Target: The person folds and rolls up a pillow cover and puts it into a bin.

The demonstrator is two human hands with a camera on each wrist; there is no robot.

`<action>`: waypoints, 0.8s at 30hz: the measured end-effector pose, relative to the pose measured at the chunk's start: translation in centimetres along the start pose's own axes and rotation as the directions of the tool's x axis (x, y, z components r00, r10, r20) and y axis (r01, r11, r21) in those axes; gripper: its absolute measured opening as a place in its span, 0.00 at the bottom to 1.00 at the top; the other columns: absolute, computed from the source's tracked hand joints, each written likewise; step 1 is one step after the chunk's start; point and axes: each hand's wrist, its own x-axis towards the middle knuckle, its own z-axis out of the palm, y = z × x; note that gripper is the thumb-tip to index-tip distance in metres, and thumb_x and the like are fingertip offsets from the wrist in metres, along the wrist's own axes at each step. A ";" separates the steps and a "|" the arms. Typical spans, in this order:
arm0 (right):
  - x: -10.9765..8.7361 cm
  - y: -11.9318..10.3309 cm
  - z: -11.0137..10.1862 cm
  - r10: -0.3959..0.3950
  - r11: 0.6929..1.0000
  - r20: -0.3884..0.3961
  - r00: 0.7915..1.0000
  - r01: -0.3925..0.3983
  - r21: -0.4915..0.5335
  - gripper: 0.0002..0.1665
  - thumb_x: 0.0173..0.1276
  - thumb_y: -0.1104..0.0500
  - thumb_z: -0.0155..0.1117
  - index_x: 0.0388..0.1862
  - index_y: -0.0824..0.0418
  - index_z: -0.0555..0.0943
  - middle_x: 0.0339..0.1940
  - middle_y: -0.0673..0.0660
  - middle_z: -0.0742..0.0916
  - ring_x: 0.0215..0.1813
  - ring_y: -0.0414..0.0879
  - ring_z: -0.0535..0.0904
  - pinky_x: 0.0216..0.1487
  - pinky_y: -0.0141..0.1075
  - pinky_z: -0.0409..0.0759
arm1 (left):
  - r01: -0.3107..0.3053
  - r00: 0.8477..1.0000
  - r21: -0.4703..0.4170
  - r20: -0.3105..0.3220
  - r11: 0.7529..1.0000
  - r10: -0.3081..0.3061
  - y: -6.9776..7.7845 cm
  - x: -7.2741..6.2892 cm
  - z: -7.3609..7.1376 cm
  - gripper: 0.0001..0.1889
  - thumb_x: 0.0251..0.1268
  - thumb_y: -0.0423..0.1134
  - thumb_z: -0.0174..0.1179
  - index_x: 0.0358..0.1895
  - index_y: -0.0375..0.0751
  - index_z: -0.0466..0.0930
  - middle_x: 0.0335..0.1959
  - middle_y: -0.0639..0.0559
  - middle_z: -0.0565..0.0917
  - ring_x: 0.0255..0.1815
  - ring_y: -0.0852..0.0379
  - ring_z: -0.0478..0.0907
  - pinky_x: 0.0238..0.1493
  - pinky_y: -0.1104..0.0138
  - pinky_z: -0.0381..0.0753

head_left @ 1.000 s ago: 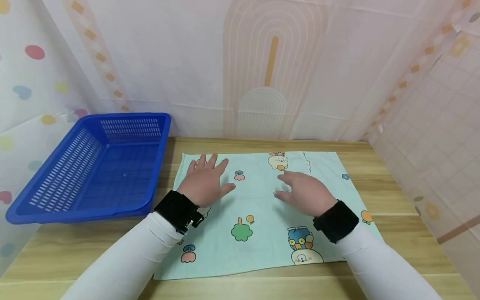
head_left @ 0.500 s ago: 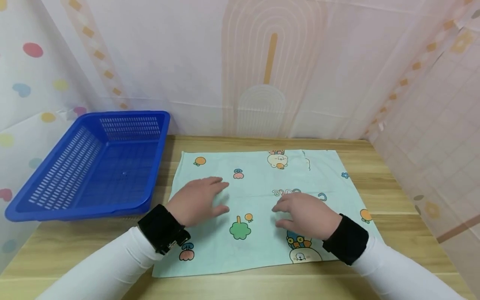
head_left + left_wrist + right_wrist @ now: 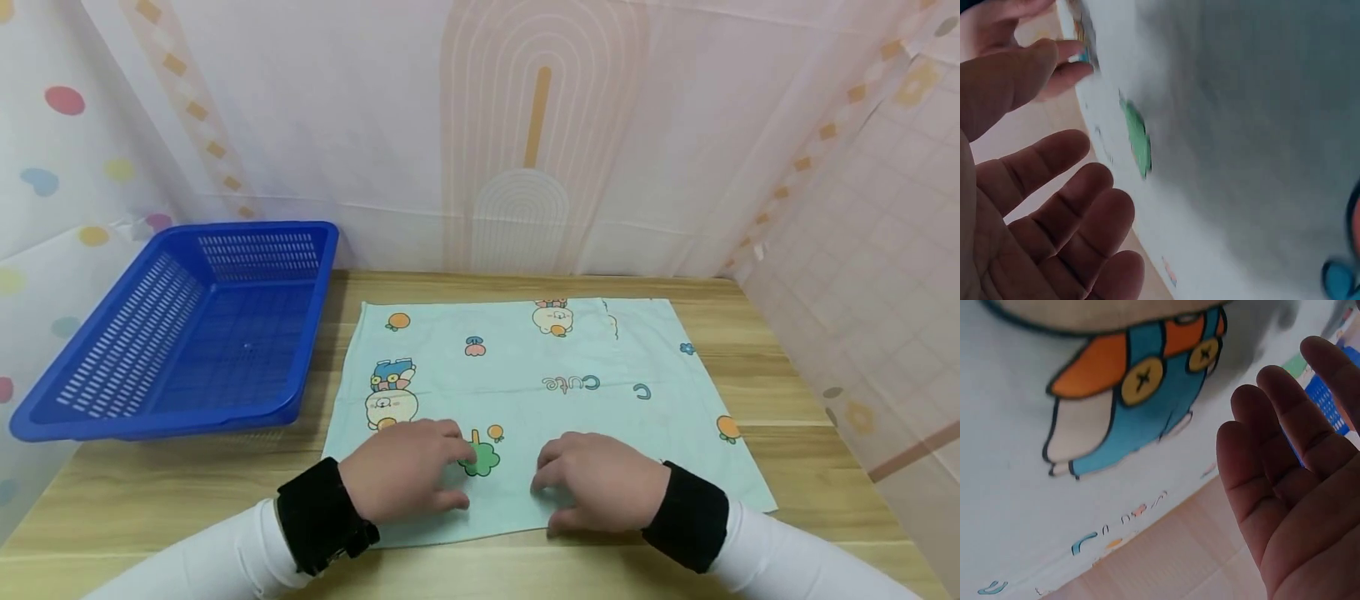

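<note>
A light blue-green cloth (image 3: 510, 350) printed with cartoon bears, fruit and the word "cute" lies spread flat on the table. My left hand (image 3: 405, 471) is over its near left part, beside the green tree print, fingers loosely bent. Over the near right part is my right hand (image 3: 603, 483), its thumb at the near edge and covering a bear print. In the left wrist view, the fingers of the left hand (image 3: 1066, 219) are apart with nothing between them. The right wrist view shows the right hand (image 3: 1310, 487) relaxed, palm toward the cloth, holding nothing.
A blue plastic basket (image 3: 315, 333) with slotted sides stands at the left, nothing in it. The wooden table (image 3: 795, 450) ends at a patterned curtain (image 3: 375, 133) at the back, with more printed cloth hanging at both sides.
Both hands have drawn back across the cloth toward its near edge, uncovering the bear print at left and the "cute" lettering. The cloth and basket have stayed in place.
</note>
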 end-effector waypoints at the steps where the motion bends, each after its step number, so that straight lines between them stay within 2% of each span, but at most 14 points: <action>1: 0.0 -0.1 0.1 -0.002 1.000 0.003 1.000 0.002 -0.005 0.20 0.61 0.44 0.81 0.51 0.45 0.90 0.49 0.43 0.87 0.52 0.39 0.80 0.58 0.36 0.82 | -0.011 1.000 -0.007 0.012 1.000 0.011 0.1 -0.1 0.1 0.20 0.58 0.58 0.77 0.50 0.55 0.89 0.42 0.61 0.85 0.39 0.65 0.79 0.43 0.64 0.83; 6: 0.1 -0.4 0.6 -0.007 1.000 0.001 1.000 0.008 -0.025 0.20 0.59 0.44 0.83 0.50 0.46 0.90 0.49 0.44 0.86 0.48 0.38 0.79 0.56 0.35 0.82 | -0.030 0.996 -0.008 0.083 1.000 0.030 0.6 -0.6 1.0 0.20 0.56 0.60 0.77 0.49 0.56 0.89 0.42 0.62 0.83 0.40 0.66 0.78 0.45 0.65 0.83; 9: 0.2 -0.5 0.8 -0.010 0.999 -0.011 1.000 0.010 -0.038 0.21 0.58 0.44 0.83 0.49 0.46 0.90 0.47 0.44 0.85 0.46 0.37 0.77 0.54 0.34 0.82 | -0.030 0.995 0.010 0.100 1.000 0.028 0.6 -0.7 1.3 0.22 0.55 0.61 0.77 0.50 0.56 0.89 0.43 0.62 0.83 0.42 0.65 0.79 0.47 0.64 0.84; 17: 0.5 -0.8 1.1 -0.004 0.995 -0.027 1.000 0.002 -0.098 0.22 0.58 0.44 0.83 0.49 0.48 0.89 0.47 0.45 0.84 0.44 0.38 0.75 0.49 0.33 0.81 | -0.023 0.998 0.043 0.058 0.999 0.020 0.2 -0.7 1.8 0.26 0.54 0.63 0.76 0.52 0.55 0.88 0.47 0.60 0.82 0.46 0.60 0.78 0.49 0.62 0.84; 24: 0.9 -1.0 1.1 0.013 0.991 -0.034 0.999 -0.017 -0.132 0.17 0.61 0.48 0.81 0.47 0.49 0.88 0.46 0.46 0.85 0.42 0.39 0.76 0.48 0.33 0.81 | 0.000 0.999 0.055 0.042 0.999 -0.002 -0.1 -0.4 1.9 0.28 0.52 0.64 0.77 0.53 0.54 0.87 0.48 0.59 0.81 0.46 0.59 0.77 0.48 0.62 0.84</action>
